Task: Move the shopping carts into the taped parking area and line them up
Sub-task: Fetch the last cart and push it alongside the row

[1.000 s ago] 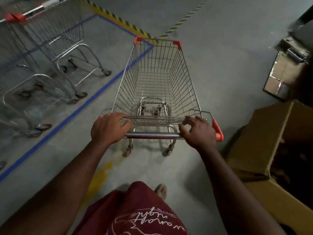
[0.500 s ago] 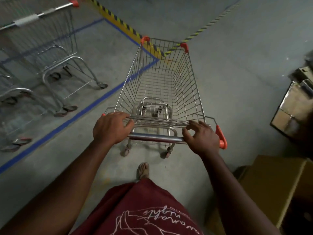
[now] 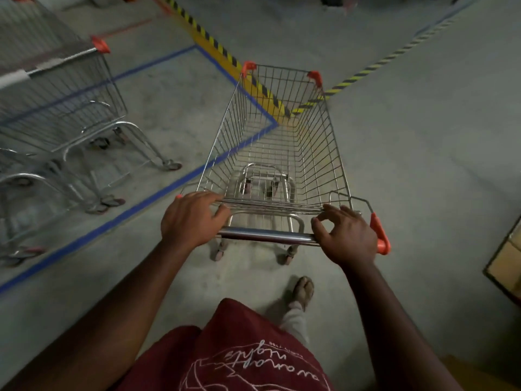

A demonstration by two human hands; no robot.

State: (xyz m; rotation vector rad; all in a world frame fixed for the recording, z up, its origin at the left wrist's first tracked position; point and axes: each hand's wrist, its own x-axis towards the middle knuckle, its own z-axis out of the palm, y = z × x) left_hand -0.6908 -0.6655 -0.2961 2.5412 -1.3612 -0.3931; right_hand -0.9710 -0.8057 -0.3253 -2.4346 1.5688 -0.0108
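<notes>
Parked carts [image 3: 56, 108] crowd left; floor [image 3: 408, 165] right open.

You are getting a single view, from the wide-angle camera worn on the person's head, so no second view is sharing any of the scene. It is looking forward and steeply down from standing height, with the wearer's shirt [image 3: 248, 359] and one foot [image 3: 304, 289] filling the bottom edge. Both forearms are reaching up into the frame, and the left hand [image 3: 191, 218] and right hand [image 3: 348, 235] are sitting close to the lens on the shopping cart [image 3: 277, 153] handle. Farther off, the lens is bending the blue tape line [image 3: 158, 193] and the parked carts [image 3: 56, 114] toward the left edge.
</notes>
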